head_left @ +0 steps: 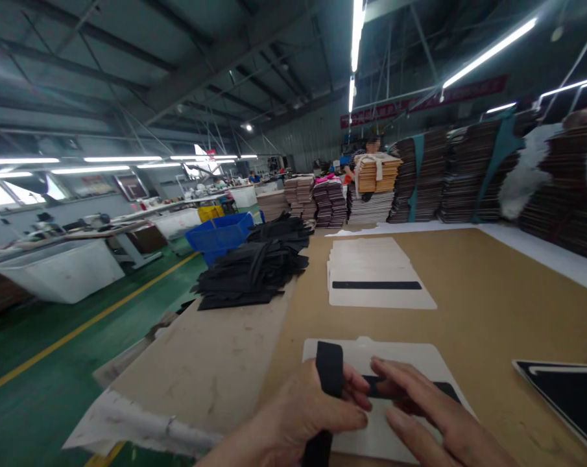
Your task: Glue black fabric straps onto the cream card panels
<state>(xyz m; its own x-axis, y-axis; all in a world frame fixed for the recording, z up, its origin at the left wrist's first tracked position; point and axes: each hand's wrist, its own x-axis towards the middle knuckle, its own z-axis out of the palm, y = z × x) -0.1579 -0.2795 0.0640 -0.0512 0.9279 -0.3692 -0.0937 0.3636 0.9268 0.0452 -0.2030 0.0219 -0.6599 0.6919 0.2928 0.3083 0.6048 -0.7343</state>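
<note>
My left hand [298, 408] is closed on a black fabric strip [329, 363], which sticks up above the fingers and hangs down below the hand. Under both hands lies an off-white flat board [395, 350] with rounded corners. A second black strip [446, 390] runs across this board, partly hidden by my fingers. My right hand [434, 415] hovers over or touches that strip, fingers stretched out and a little apart, thumb separate. Whether its fingertips press on the strip cannot be made out.
Beyond, a stack of off-white boards [371, 259] carries a black strip [375, 285]. A pile of black strips [254, 266] lies at the left. A black panel with a pale edge [565, 395] is at right. Blue bins [220, 233] and stacked material [429, 175] stand farther back.
</note>
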